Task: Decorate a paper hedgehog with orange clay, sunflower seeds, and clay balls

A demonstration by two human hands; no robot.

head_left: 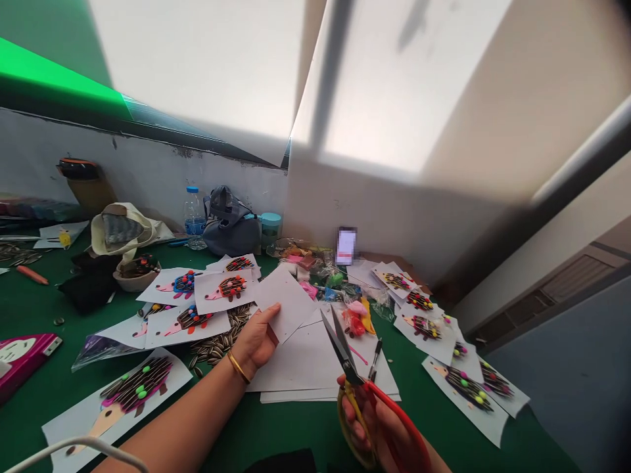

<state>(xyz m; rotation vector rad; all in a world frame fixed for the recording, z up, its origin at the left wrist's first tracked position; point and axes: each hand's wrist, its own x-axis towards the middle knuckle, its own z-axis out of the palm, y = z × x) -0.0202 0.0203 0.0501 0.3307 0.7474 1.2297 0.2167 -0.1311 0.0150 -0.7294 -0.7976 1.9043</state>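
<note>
My left hand, with a gold bangle at the wrist, pinches a small white sheet of paper by its lower left edge. The sheet is tilted above a stack of larger white paper. In my right hand is a pair of scissors with dark blades and handles of red and yellow. Their blades point up and left, slightly parted, and sit to the right of the small sheet without visibly cutting it. A black pen lies by the stack's right side.
Hedgehog cards with seed spines lie left and right on the green table. Sunflower seeds are heaped left of the paper stack. Bagged coloured clay, a phone, a water bottle and a grey bag stand toward the wall.
</note>
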